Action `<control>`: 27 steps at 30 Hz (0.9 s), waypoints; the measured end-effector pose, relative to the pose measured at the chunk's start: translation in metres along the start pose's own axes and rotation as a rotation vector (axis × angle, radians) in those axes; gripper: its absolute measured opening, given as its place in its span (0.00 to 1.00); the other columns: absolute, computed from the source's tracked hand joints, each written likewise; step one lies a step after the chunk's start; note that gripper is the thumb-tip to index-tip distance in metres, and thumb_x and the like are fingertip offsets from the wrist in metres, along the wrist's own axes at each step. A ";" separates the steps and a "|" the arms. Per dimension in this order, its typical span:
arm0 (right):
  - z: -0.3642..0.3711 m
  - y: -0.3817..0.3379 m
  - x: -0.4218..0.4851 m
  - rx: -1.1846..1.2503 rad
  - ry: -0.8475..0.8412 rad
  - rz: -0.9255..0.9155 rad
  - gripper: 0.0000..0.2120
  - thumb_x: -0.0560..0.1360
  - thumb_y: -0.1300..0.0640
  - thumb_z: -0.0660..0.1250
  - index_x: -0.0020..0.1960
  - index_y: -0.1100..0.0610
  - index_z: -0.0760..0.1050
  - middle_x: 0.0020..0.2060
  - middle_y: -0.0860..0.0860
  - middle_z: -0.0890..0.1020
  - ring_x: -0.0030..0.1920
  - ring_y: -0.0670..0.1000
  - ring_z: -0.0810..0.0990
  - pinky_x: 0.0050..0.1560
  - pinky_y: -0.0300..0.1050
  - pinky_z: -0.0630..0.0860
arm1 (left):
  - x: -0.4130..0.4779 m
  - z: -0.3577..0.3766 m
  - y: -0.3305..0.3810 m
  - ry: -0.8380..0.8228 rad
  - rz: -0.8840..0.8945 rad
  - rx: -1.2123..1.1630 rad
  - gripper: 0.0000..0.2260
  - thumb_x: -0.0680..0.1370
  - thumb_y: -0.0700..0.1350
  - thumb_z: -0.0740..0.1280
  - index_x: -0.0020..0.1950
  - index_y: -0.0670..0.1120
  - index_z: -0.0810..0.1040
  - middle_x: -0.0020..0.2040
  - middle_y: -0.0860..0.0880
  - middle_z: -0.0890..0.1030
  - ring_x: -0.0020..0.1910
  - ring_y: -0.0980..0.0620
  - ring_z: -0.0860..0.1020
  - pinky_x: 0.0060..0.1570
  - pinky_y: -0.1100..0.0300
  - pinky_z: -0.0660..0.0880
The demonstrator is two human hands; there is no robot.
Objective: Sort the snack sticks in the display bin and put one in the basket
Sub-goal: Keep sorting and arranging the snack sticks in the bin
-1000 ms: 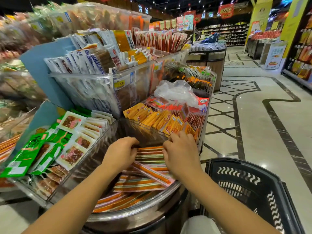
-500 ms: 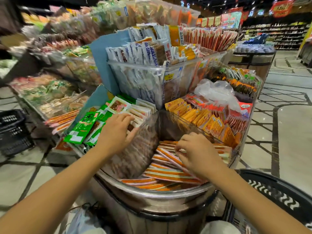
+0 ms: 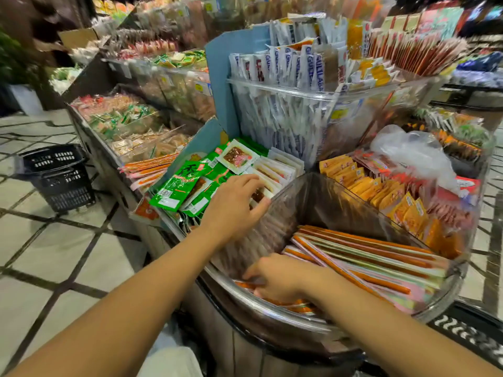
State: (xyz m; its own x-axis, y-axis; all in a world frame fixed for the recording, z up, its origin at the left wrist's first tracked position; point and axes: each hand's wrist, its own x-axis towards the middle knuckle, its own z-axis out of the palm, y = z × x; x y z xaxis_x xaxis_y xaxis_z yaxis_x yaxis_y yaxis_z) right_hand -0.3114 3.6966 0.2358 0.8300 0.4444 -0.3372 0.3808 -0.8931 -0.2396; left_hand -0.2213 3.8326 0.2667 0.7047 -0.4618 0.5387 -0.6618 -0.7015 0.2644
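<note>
Long orange-striped snack sticks [image 3: 367,258] lie stacked lengthwise in the clear curved display bin [image 3: 329,205]. My right hand [image 3: 280,278] is low in the bin's near-left corner, its thumb and fingers closed round the ends of a few orange sticks; the view there is blurred. Outside the bin, my left hand [image 3: 234,205] rests with relaxed fingers on the white and green packets [image 3: 239,159], its fingertips at the bin's left wall. Only a corner of the black basket [image 3: 468,331] shows at the bottom right.
Orange and red packets [image 3: 381,191] fill the compartment behind the bin, with a clear plastic bag [image 3: 408,151] on top. White sachets [image 3: 285,69] stand in the upper tier. A second black basket [image 3: 58,176] sits on the tiled floor at left, beside long shelves.
My left hand left the sticks and moved out left onto the packets. My right hand slid from the middle of the sticks to the bin's near-left corner. The view swung left.
</note>
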 end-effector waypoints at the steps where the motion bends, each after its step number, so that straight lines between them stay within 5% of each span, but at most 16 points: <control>1: 0.004 0.001 0.002 0.014 -0.015 -0.006 0.21 0.78 0.55 0.66 0.70 0.50 0.74 0.63 0.53 0.81 0.62 0.57 0.79 0.63 0.51 0.76 | 0.000 0.000 0.000 -0.001 -0.002 -0.007 0.20 0.79 0.58 0.61 0.62 0.47 0.80 0.64 0.50 0.78 0.64 0.49 0.74 0.66 0.51 0.70; 7: 0.009 0.011 0.006 0.080 0.071 -0.005 0.21 0.74 0.54 0.71 0.67 0.49 0.76 0.59 0.48 0.82 0.57 0.49 0.79 0.59 0.46 0.76 | 0.001 0.003 -0.002 0.002 0.001 -0.009 0.19 0.80 0.58 0.62 0.63 0.48 0.79 0.65 0.51 0.77 0.63 0.49 0.73 0.66 0.50 0.70; 11: 0.005 0.011 0.003 0.054 0.135 -0.025 0.11 0.72 0.47 0.73 0.52 0.48 0.76 0.46 0.45 0.80 0.46 0.47 0.77 0.47 0.46 0.76 | 0.000 0.003 -0.001 0.001 -0.002 -0.005 0.19 0.80 0.57 0.63 0.63 0.47 0.79 0.65 0.50 0.78 0.63 0.48 0.74 0.65 0.49 0.71; 15: 0.002 0.012 -0.003 0.068 0.192 -0.036 0.12 0.70 0.46 0.74 0.43 0.50 0.73 0.37 0.46 0.77 0.39 0.46 0.76 0.41 0.46 0.75 | 0.001 0.003 -0.002 -0.004 -0.005 -0.006 0.20 0.79 0.58 0.62 0.63 0.47 0.79 0.64 0.50 0.78 0.62 0.48 0.74 0.63 0.48 0.72; 18: -0.003 0.015 -0.013 0.259 0.295 -0.061 0.12 0.67 0.52 0.77 0.42 0.50 0.74 0.35 0.47 0.79 0.37 0.43 0.77 0.40 0.41 0.73 | 0.001 0.004 -0.002 -0.009 -0.011 0.002 0.20 0.79 0.58 0.61 0.63 0.47 0.79 0.64 0.51 0.78 0.62 0.48 0.74 0.64 0.48 0.71; 23: -0.025 0.013 -0.044 0.717 0.575 -0.082 0.11 0.69 0.62 0.79 0.42 0.51 0.78 0.39 0.54 0.85 0.41 0.56 0.84 0.47 0.57 0.82 | 0.001 0.004 -0.001 0.000 -0.006 0.005 0.18 0.80 0.58 0.63 0.63 0.48 0.78 0.64 0.52 0.77 0.63 0.49 0.73 0.64 0.49 0.71; 27: -0.049 0.019 -0.075 0.905 0.845 -0.055 0.09 0.73 0.55 0.75 0.45 0.60 0.79 0.37 0.60 0.84 0.37 0.61 0.84 0.40 0.53 0.81 | 0.003 0.005 -0.002 -0.002 0.016 0.019 0.18 0.81 0.58 0.62 0.65 0.49 0.77 0.66 0.52 0.76 0.64 0.51 0.71 0.66 0.52 0.69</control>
State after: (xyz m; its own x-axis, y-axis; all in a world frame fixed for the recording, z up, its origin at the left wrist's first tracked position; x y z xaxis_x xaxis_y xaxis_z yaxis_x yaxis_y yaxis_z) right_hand -0.3468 3.6426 0.3008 0.9522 -0.0052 0.3054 0.2836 -0.3561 -0.8904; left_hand -0.2169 3.8299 0.2633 0.6946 -0.4743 0.5409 -0.6680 -0.7043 0.2403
